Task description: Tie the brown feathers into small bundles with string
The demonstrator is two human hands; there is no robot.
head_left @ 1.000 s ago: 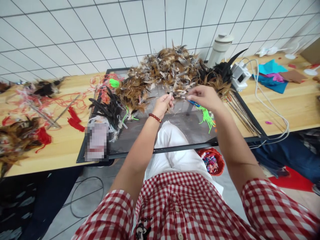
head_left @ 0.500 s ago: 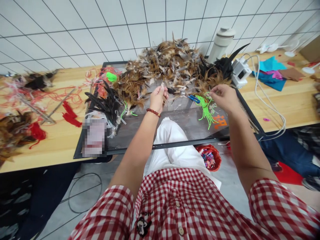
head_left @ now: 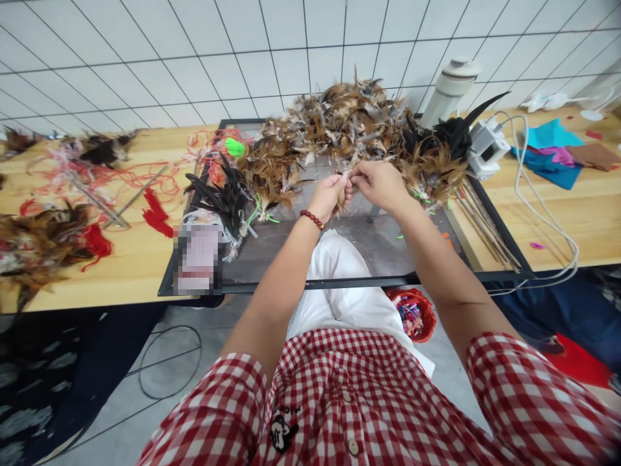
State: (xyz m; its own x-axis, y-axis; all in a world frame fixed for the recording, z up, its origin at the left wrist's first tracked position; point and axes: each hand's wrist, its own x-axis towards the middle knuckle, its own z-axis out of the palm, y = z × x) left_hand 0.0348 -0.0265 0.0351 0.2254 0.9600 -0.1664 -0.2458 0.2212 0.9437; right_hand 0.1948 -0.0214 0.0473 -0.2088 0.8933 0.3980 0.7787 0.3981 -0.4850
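Observation:
Over the dark tray, my left hand [head_left: 330,199], with a beaded bracelet at the wrist, is closed on a small bunch of brown feathers [head_left: 342,208]. My right hand [head_left: 383,185] meets it at the fingertips, its thumb and finger pinched beside the pale upper end of the bunch. What the right fingers pinch is too small to make out. Behind both hands rises a large heap of brown feathers [head_left: 349,120]. Green-tied feather bunches [head_left: 264,210] lie left of my left hand. My right forearm covers most of the area where green yarn lay.
Black feathers [head_left: 220,194] and a blurred-out rectangle [head_left: 198,260] occupy the tray's left side. A pale bottle [head_left: 449,94], a white plug block [head_left: 488,147] with a cable and thin sticks [head_left: 490,226] are at right. A red basket [head_left: 427,317] stands below. Coworkers' legs show at both sides.
My right hand has moved left from the green yarn to my left hand's fingertips. My left hand keeps hold of the feathers. The whole view has shifted slightly.

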